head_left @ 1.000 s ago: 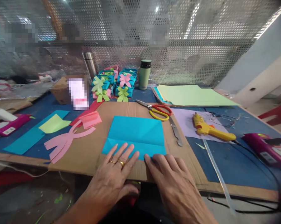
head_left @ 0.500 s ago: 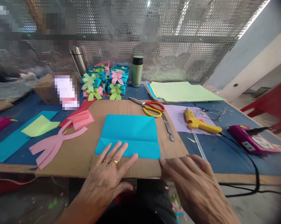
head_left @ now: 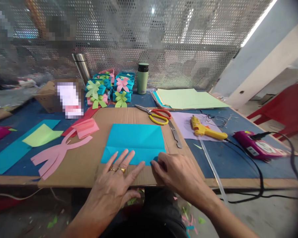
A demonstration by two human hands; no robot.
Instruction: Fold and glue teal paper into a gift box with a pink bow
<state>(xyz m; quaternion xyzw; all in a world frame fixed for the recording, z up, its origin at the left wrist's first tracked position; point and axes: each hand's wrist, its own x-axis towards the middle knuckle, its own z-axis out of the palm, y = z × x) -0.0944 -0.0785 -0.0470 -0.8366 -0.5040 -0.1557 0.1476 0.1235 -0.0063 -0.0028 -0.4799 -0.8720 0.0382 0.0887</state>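
A blue sheet of paper (head_left: 136, 135) with crease lines lies on a brown cardboard sheet (head_left: 188, 165). My left hand (head_left: 116, 175), with two rings, rests flat on its lower left edge, fingers spread. At the lower right corner, my right hand (head_left: 176, 168) has its fingers curled and closed, thumb tip and bent index finger at the paper's edge. Scissors (head_left: 156, 114) with red and yellow handles lie beyond the paper. A flat metal blade tool (head_left: 175, 135) lies to its right. To the left are pink paper strips (head_left: 57, 150) and a folded coral paper piece (head_left: 86, 128).
A yellow glue gun (head_left: 208, 132) rests on lilac paper, its cord running to a purple power strip (head_left: 258, 145). Paper baskets with flowers (head_left: 121, 87), a green tumbler (head_left: 142, 79), a steel flask (head_left: 82, 67) and stacked paper sheets (head_left: 188, 98) stand or lie at the back.
My right hand has moved left and up onto the blue paper's lower right corner, and its fingers have curled in. My left hand stays flat on the paper.
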